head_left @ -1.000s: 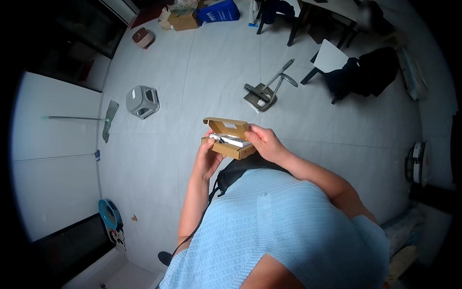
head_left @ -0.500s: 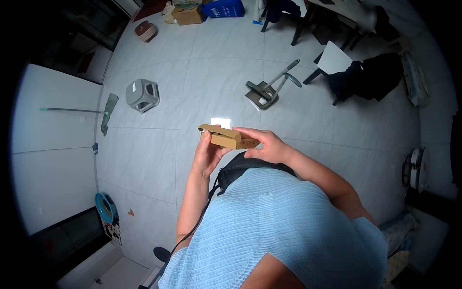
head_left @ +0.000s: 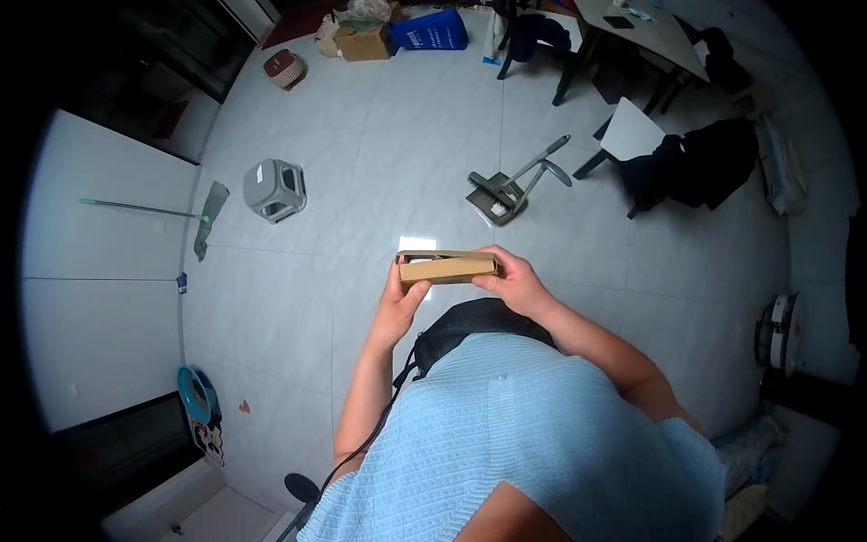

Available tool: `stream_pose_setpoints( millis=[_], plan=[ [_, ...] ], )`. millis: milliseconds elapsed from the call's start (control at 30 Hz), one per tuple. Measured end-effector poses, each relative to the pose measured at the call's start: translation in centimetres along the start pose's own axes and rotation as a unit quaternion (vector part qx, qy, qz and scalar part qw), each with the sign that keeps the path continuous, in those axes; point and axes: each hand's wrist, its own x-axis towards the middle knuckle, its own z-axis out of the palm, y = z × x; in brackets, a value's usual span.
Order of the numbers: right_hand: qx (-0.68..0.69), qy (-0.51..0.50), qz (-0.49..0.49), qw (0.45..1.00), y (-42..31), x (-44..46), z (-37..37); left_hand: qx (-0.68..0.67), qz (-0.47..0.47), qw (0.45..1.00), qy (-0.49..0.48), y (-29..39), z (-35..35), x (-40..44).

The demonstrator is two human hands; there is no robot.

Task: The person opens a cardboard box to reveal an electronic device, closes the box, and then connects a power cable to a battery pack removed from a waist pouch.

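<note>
A brown cardboard box (head_left: 449, 270) is held level in front of my body, one of its long sides facing me. Its lid stands slightly raised, leaving a dark gap along the top at the left, where something pale shows inside that I cannot make out. My left hand (head_left: 397, 303) grips the left end, thumb low on the near side. Around the right end is my right hand (head_left: 517, 282), its thumb at the lower corner and its fingers behind the box. A black waist bag (head_left: 479, 321) sits just below the hands.
On the tiled floor ahead stand a grey stool (head_left: 275, 190) and a dustpan with a brush (head_left: 499, 199). A white chair (head_left: 632, 129) with dark clothing and a table (head_left: 646, 34) are at the upper right. A blue basin (head_left: 195, 395) lies at the left wall.
The box has turned from a slant to level, its long side now towards me. My right hand has shifted from its top and side to grip the right end. The view has tilted slightly.
</note>
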Motion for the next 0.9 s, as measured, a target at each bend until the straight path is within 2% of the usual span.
stream_pose_setpoints(
  millis=[67,167,233,333,367,467,533,667,733,800,867,900],
  plan=[
    [0.055,-0.038,0.039,0.997,0.5,0.0,-0.4,0.016,0.026,1.000,0.005,-0.2,-0.3,0.3],
    [0.067,-0.053,0.062,0.994,0.9,0.0,-0.6,0.039,0.064,0.997,0.016,0.2,-0.1,0.5],
    [0.118,-0.043,0.050,0.991,-0.2,0.2,-0.2,0.112,0.082,0.989,0.040,0.5,0.4,0.3],
    [0.205,-0.035,0.026,0.978,-0.4,0.3,-0.2,0.171,0.059,0.983,0.035,1.4,1.1,0.0],
    [0.238,-0.038,0.012,0.971,-0.4,0.5,-0.4,0.171,0.058,0.983,0.037,1.8,1.4,-0.1],
    [0.214,-0.037,0.033,0.976,-0.4,0.5,-0.9,0.158,0.092,0.982,0.053,2.1,2.0,-0.1],
    [0.213,-0.040,0.033,0.976,-0.4,0.5,-0.9,0.094,0.115,0.989,0.024,1.4,2.0,0.0],
    [0.229,-0.035,0.026,0.972,-0.3,0.3,-0.8,0.071,0.136,0.988,0.017,0.9,2.1,0.0],
    [0.247,-0.024,0.041,0.968,0.6,0.1,-0.9,0.028,0.077,0.996,0.032,1.2,2.3,-0.1],
    [0.264,-0.013,0.054,0.963,0.7,-0.1,-1.0,0.016,0.059,0.998,0.033,1.2,2.5,-0.1],
    [0.335,0.005,0.157,0.929,0.0,-0.1,-0.9,0.004,0.043,0.999,0.034,1.2,2.8,0.0],
    [0.335,0.005,0.156,0.929,0.1,0.0,-0.8,0.005,0.046,0.998,0.052,1.0,2.9,0.0]
  ],
)
